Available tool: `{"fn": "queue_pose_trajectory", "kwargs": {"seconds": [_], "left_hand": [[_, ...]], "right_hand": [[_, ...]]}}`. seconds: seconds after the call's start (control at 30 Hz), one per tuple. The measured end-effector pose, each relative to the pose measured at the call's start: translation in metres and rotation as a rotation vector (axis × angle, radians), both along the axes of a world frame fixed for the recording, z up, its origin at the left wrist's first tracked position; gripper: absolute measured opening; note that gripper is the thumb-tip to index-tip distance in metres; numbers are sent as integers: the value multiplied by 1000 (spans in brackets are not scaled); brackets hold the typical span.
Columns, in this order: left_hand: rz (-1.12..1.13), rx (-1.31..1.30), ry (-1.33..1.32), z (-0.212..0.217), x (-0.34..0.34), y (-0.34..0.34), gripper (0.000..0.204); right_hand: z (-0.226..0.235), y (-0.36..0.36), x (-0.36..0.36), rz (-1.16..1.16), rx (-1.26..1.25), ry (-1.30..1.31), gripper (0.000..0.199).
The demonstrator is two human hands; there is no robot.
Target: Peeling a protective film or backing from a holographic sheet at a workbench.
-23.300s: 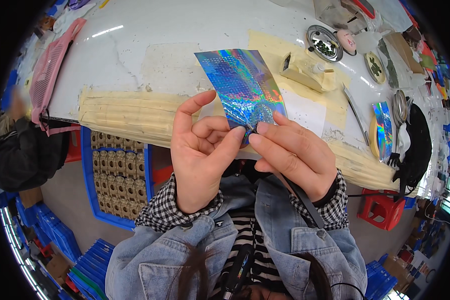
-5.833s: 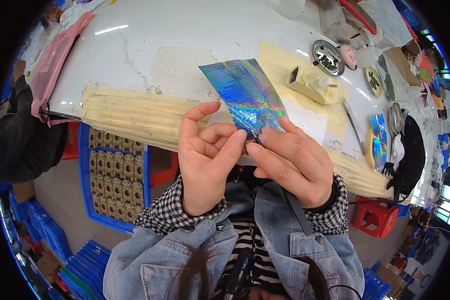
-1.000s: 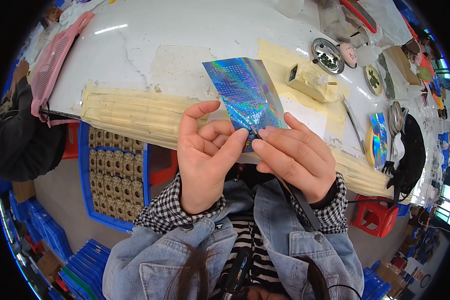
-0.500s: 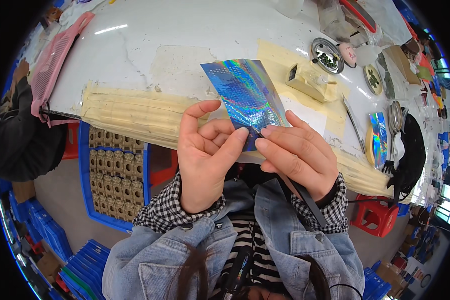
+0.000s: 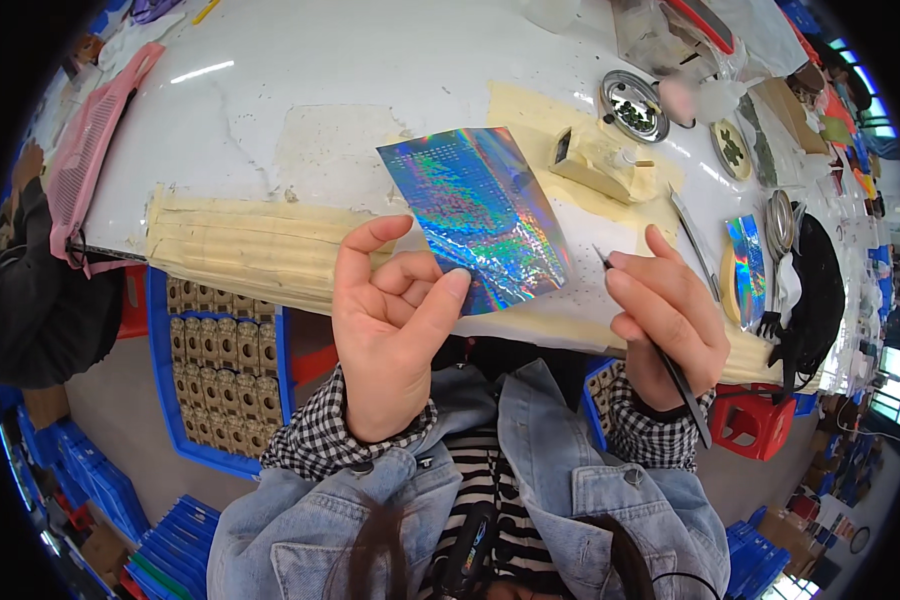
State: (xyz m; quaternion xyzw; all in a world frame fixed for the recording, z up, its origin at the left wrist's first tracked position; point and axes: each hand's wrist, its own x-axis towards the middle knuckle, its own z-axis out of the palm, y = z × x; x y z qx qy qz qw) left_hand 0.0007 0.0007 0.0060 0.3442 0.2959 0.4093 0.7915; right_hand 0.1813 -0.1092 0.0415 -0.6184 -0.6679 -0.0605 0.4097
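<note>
A shiny blue holographic sheet [image 5: 490, 215] with rows of tiny marks is pinched at its lower left edge by my left hand [image 5: 395, 320], thumb in front, index finger raised clear. To its right, my right hand [image 5: 675, 320] is closed around slim black tweezers [image 5: 682, 385]. Their fine tip stands apart from the sheet, and the back end points down toward my cuff. Whether the tip carries anything is too small to tell.
Beyond the sheet, a cream taped block [image 5: 605, 165] sits on yellow paper. Round dishes [image 5: 633, 105] with small dark green pieces stand farther right. A metal tool [image 5: 695, 240] and another holographic strip [image 5: 745, 270] lie rightward. A blue crate [image 5: 160, 370] of camouflage-patterned parts is below the table's left edge.
My right hand has drawn away from the sheet to the right with the tweezers. My left hand still holds the sheet, now shifted slightly left and facing up more openly.
</note>
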Motion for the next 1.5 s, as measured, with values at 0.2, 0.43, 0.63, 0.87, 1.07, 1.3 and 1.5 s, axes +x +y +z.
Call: {"fn": "queue_pose_trajectory", "kwargs": {"seconds": [0.2,0.43,0.63,0.87,1.07,1.3,1.5], "left_hand": [[12,15,0,-2,-1,0,53],[39,10,10,0,3,-1,52],[-26,106,16,-9,-4,1,49],[2,83,10,-9,-2,-1,49],[38,15,7,-1,2,0,51],[24,4,-10,1,2,0,52],[9,25,-4,0,0,0,51]], "right_hand": [[-10,-22,22,-93,-179,-256,29],[-15,-26,22,-116,-265,-320,29],[-17,-27,23,-131,-266,-248,30],[-13,-23,24,-62,-340,-320,33],[-4,-22,28,-9,-387,-354,34],[-9,-29,35,-58,-238,-98,34],[0,-22,12,-24,-73,27,33]]}}
